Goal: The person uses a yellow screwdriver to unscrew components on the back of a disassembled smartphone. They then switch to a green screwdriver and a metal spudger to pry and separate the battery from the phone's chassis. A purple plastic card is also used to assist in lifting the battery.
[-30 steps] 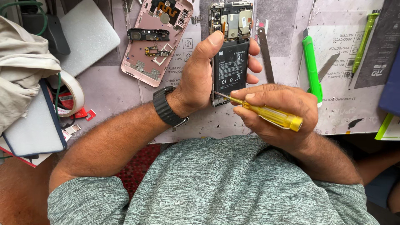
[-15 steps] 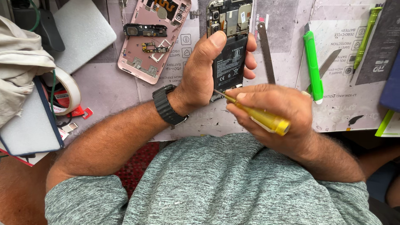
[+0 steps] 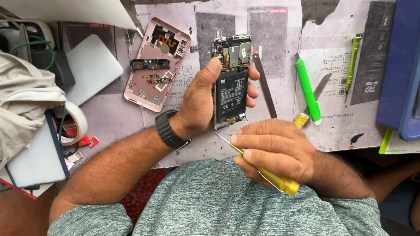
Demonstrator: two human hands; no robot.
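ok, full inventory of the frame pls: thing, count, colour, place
phone: 1, back off, black battery showing, in left hand
screwdriver: 1, yellow handle, in right hand, tip below the phone's bottom edge
back cover: 1, pink, on mat, upper left of phone
metal strip: 1, grey, right of phone
green tool: 1, right of strip
green driver: 1, thin, further right
mat: 1, grey, worn, under everything
tape roll: 1, white, left edge
cloth: 1, beige, far left
blue tray: 1, right edge
watch: 1, black, left wrist
left hand: holds phone
right hand: holds screwdriver
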